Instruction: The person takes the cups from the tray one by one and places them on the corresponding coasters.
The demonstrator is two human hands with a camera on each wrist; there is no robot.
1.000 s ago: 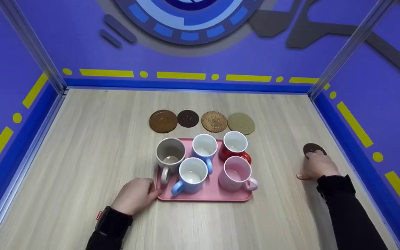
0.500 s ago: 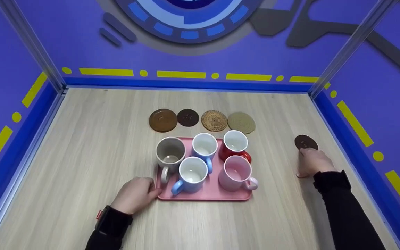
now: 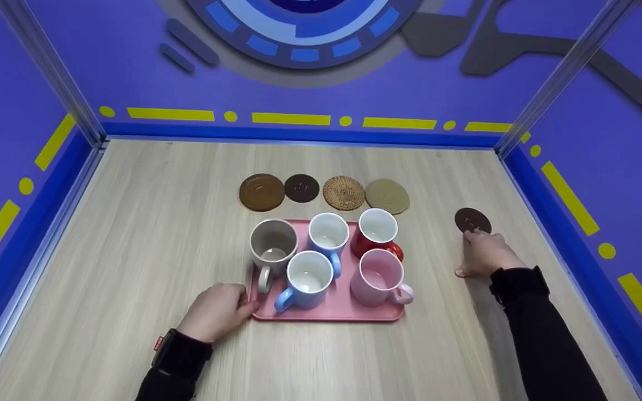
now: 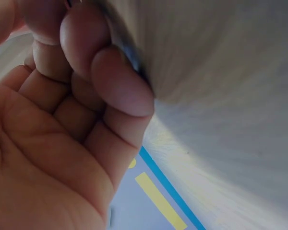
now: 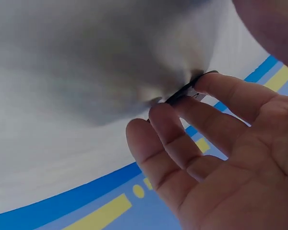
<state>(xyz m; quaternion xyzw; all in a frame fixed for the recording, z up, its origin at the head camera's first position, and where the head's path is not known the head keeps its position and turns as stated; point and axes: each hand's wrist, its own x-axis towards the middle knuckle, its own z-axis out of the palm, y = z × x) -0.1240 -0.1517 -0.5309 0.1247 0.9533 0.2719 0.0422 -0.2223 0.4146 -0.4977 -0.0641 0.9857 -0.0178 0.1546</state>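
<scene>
My right hand (image 3: 488, 253) reaches down to the table at the right, its fingertips pressing on the near edge of a round dark brown coaster (image 3: 471, 219). The thumb stands apart from that coaster. In the right wrist view the fingers (image 5: 216, 112) are extended, and the coaster (image 5: 185, 92) shows edge-on at their tips. At the front left corner of the pink tray (image 3: 335, 312), my left hand (image 3: 215, 312) holds the rim between thumb and curled fingers. The left wrist view shows the curled fingers (image 4: 120, 86) beside the tabletop; the tray is mostly hidden there.
On the tray stand a grey mug (image 3: 263, 236), two light blue mugs, a red mug (image 3: 361, 245) and a pink mug (image 3: 372, 289). Behind it lie a brown coaster (image 3: 262, 192), a dark coaster (image 3: 301, 188), a woven coaster (image 3: 344, 193) and an olive coaster (image 3: 388, 196). Walls enclose the table.
The dark coaster under my right fingertips has slid left and away from me along the table, and the right hand has moved with it. My left hand and the tray stay put.
</scene>
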